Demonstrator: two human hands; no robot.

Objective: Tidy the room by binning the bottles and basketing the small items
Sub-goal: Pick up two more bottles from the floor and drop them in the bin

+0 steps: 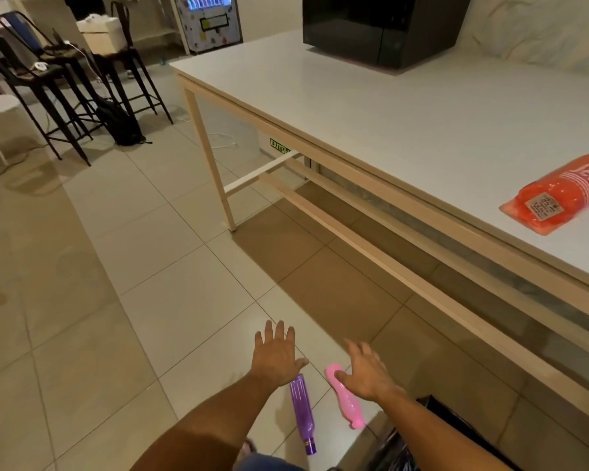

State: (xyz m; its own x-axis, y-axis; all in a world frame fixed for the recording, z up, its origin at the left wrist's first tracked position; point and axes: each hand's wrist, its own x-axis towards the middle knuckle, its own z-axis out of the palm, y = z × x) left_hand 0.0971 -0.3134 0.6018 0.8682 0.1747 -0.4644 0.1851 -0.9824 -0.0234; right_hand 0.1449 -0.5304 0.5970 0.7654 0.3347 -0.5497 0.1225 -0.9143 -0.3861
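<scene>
Three bottles are in view. Two lie on the tiled floor: one purple bottle, cap toward the viewer, and one pink bottle, just beside it and apart from it. The third, an orange-red bottle, lies on its side on the white counter near the counter's front edge; it carries white lettering too distorted to read with certainty and a small printed sticker with illegible text.

Both hands are extended palm down above the floor bottles. The left hand has its grip released, fingers spread and straight, holding nothing; it hangs over the base end of the purple bottle. The right hand likewise has its grip released, fingers spread, its thumb overlapping the upper end of the pink bottle; contact cannot be confirmed.

One black microwave stands at the counter's far end. One green sign reading "EXIT" shows beneath the counter. Three tall black stools and one black backpack stand at left. One bin with a dark liner sits at lower right.
</scene>
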